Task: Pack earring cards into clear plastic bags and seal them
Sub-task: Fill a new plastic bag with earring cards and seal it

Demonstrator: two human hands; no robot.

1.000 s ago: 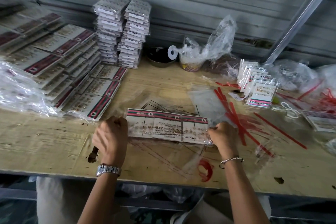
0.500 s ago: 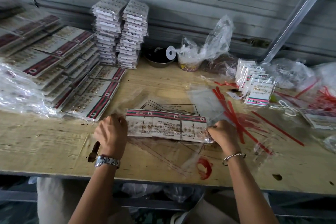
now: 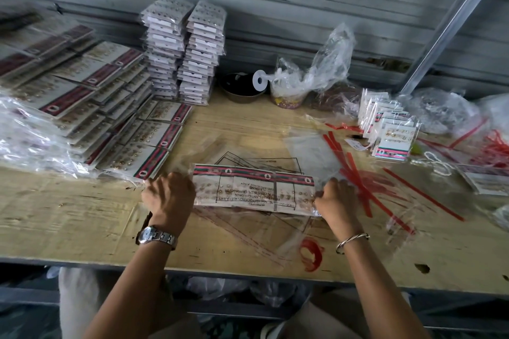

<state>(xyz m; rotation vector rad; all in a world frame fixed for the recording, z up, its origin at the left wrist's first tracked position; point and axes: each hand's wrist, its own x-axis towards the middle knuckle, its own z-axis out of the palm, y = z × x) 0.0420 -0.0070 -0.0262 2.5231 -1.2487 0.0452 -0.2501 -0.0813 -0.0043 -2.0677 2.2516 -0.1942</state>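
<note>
A clear plastic bag [image 3: 253,190] with black warning print lies flat in the middle of the wooden table [image 3: 82,217]. Inside it sits a row of earring cards with red and green top stripes. My left hand [image 3: 169,195] grips the bag's left end, fingers curled over it. My right hand [image 3: 337,199] pinches the right end, where the bag's opening lies. More empty clear bags [image 3: 311,151] with red seal strips lie underneath and to the right.
Packed earring cards [image 3: 91,107] lie fanned out on the left. Two tall stacks of white cards [image 3: 183,49] stand at the back wall. A dark bowl [image 3: 242,88], a crumpled plastic bag [image 3: 314,74] and a small stack of cards [image 3: 391,132] stand at the back right.
Both hands have stayed at the ends of the bagged cards. The left hand's fingers have spread a little over the left end.
</note>
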